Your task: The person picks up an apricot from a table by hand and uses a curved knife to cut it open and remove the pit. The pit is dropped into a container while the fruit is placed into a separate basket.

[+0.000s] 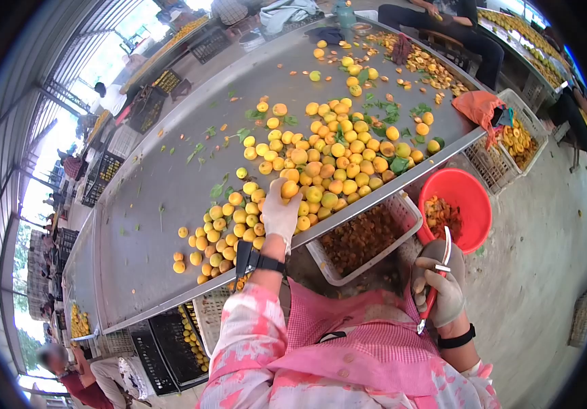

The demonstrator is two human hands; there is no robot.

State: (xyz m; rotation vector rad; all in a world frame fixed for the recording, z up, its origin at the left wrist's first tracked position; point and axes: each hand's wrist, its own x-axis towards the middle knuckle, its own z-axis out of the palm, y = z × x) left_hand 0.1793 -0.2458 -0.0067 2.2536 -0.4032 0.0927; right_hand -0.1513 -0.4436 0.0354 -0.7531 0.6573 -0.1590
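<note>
My left hand [280, 217], in a pale glove, reaches into the heap of yellow-orange apricots [338, 146] on the metal table [150, 232]. Its thumb and fingers close around one apricot [289, 189]. In front of my apron, my gloved right hand [445, 294] grips a red-handled cutting tool [431, 301] with a curved metal blade pointing up. Part of the handle is hidden by the fingers. Loose green leaves [218, 185] lie among the fruit.
Below the table edge stand a white crate [334, 273] of dark brownish pieces and a red tub [474, 218] with orange pieces. A crate [535, 112] of split fruit is at right, beside an orange bag [477, 105]. Other people sit farther off.
</note>
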